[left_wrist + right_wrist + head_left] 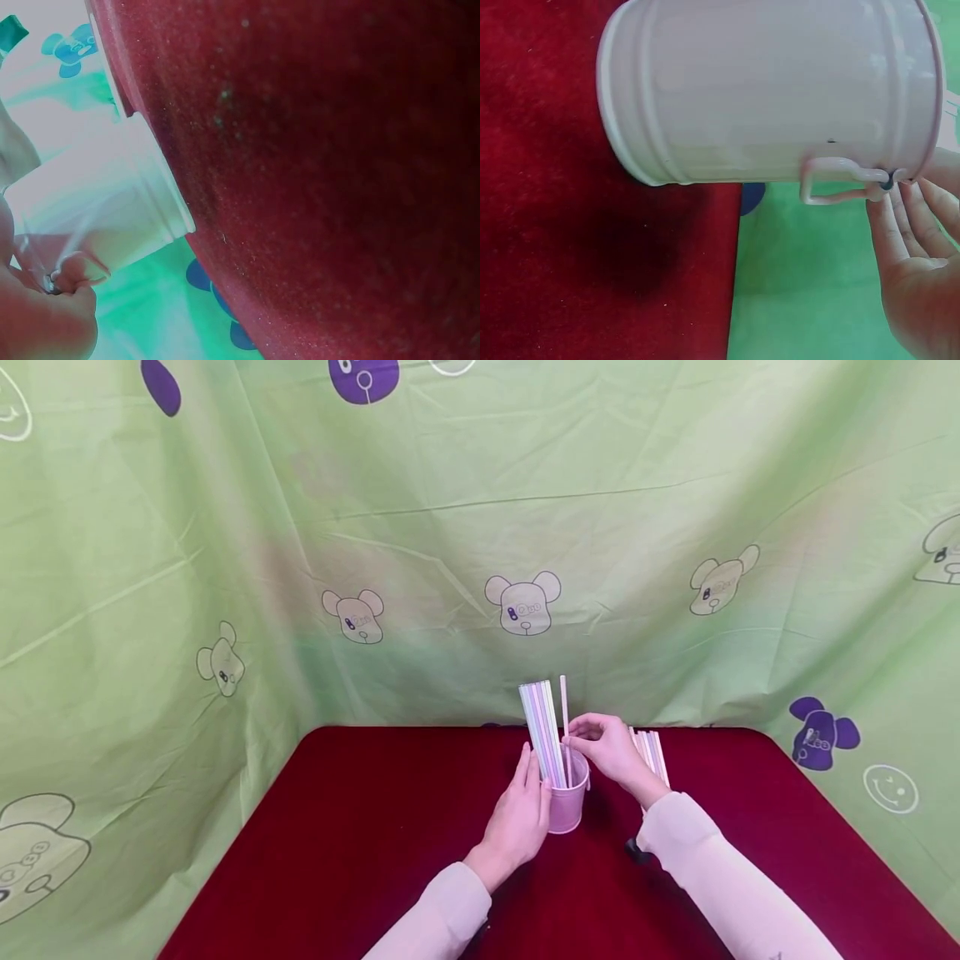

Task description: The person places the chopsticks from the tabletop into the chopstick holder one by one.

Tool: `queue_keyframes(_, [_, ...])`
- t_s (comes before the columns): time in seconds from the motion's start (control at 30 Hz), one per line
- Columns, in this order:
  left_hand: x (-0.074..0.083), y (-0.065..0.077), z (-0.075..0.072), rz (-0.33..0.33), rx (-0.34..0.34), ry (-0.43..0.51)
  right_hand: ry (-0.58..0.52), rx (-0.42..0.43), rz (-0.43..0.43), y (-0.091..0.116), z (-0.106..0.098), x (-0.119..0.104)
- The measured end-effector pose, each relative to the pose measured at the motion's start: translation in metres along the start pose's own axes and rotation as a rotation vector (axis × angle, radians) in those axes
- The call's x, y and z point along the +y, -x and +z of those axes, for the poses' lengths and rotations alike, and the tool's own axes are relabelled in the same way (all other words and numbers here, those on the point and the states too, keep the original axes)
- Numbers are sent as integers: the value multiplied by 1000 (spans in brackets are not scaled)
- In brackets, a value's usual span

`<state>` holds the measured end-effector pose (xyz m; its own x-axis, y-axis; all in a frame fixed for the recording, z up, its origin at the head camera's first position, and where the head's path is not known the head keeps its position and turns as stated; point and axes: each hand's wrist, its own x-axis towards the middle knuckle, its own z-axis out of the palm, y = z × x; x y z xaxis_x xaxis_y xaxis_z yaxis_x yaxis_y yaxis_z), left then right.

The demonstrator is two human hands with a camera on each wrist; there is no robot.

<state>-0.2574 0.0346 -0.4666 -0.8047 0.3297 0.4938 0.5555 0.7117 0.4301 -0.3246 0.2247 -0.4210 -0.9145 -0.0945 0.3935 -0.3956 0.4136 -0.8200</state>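
A small pink metal bucket point(566, 810) stands upright on the table, holding a bunch of pastel paper straws point(542, 727) that lean left. My left hand point(517, 814) rests against the bucket's left side, its fingers straight beside the straws. My right hand point(609, 750) pinches a single pink straw point(565, 710), whose lower end is inside the bucket. In the left wrist view, my left hand point(45, 319) touches the bucket point(97, 195) near its small side handle. The right wrist view has the bucket point(780, 97) large, with my right hand point(922, 277) by its rim.
More pastel straws point(651, 756) lie on the dark red tablecloth point(337, 860), partly behind my right forearm. A green curtain point(450, 543) printed with bear heads hangs behind the table and along both sides. A small black object point(637, 852) shows under the right sleeve.
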Motion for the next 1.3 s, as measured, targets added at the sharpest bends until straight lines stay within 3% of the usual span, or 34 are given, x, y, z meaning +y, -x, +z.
queue_keyframes(0.37, [2, 1, -2, -20, -9, -4, 42, -84, -5, 1, 4, -4])
queue_keyframes(0.6, [2, 1, -3, -17, -12, -5, 45, -130, -15, 2, -6, -6])
queue_keyframes(0.87, [2, 2, -3, -20, -14, 2, 290, -112, -57, 2, -34, -10])
queue_keyframes(1.0, [2, 2, -3, -4, 5, -5, 362, -120, -81, 1, -53, -3])
queue_keyframes(1.3, [2, 1, -3, -19, -4, 5, 470, -124, -19, 8, -94, 24])
